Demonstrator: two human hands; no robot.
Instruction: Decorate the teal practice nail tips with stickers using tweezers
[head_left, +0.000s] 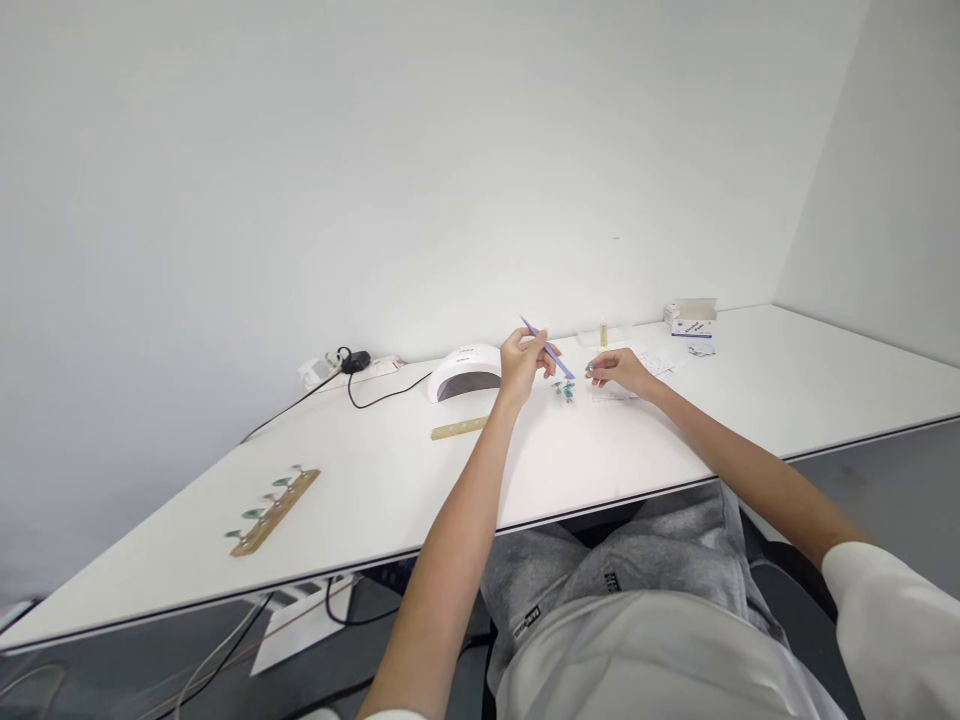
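Observation:
My left hand (523, 365) is closed around a slim purple tool (551, 354), pointed at its upper end and with its lower end angled down to the right. Whether it is tweezers or a stick I cannot tell. Just below that lower end, a small cluster of teal nail tips (567, 391) sits on the table. Facing it, my right hand (619, 371) pinches a small shiny piece (589, 370), too small to name for certain. Under the right hand lies a pale sheet (611, 394).
A white nail lamp (466, 357) stands behind a light wooden bar (457, 429). At left, another wooden bar (277, 515) carries several nail tips on stands. A yellowish vial (603, 335), an alcohol pad box (691, 322) and a power strip with black adapter (356, 362) line the back.

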